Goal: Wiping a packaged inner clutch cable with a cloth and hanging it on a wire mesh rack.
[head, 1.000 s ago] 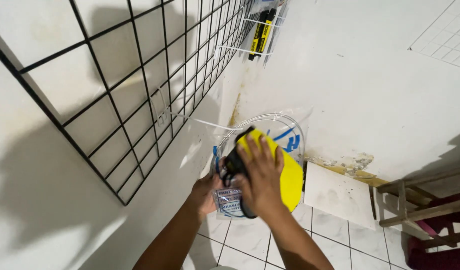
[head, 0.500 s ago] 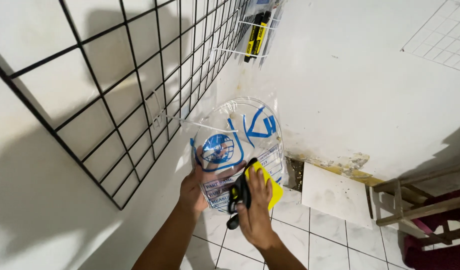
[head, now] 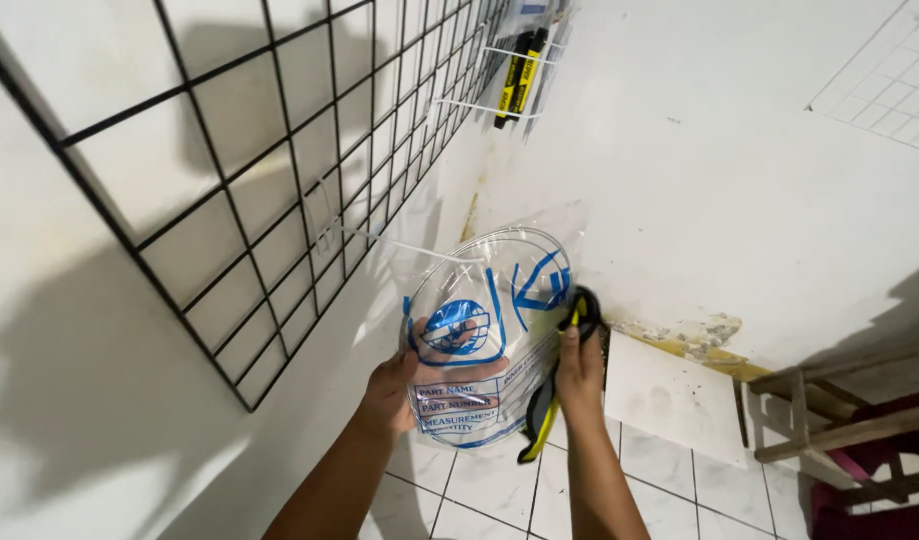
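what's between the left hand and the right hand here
In the head view, a clear plastic bag with blue print spans between the left hand and the right hand, which also grips a black-and-yellow tool.

Two bare hands, left hand (head: 394,392) and right hand (head: 579,375). One clear plastic bag with blue print (head: 489,335). One black-and-yellow curved strap-like item (head: 554,385). One black wire grid panel (head: 269,160). One white wire hook (head: 399,243). One small white wire basket (head: 499,85). Two black-and-yellow packaged items (head: 519,75) inside. One wooden frame piece (head: 839,410).
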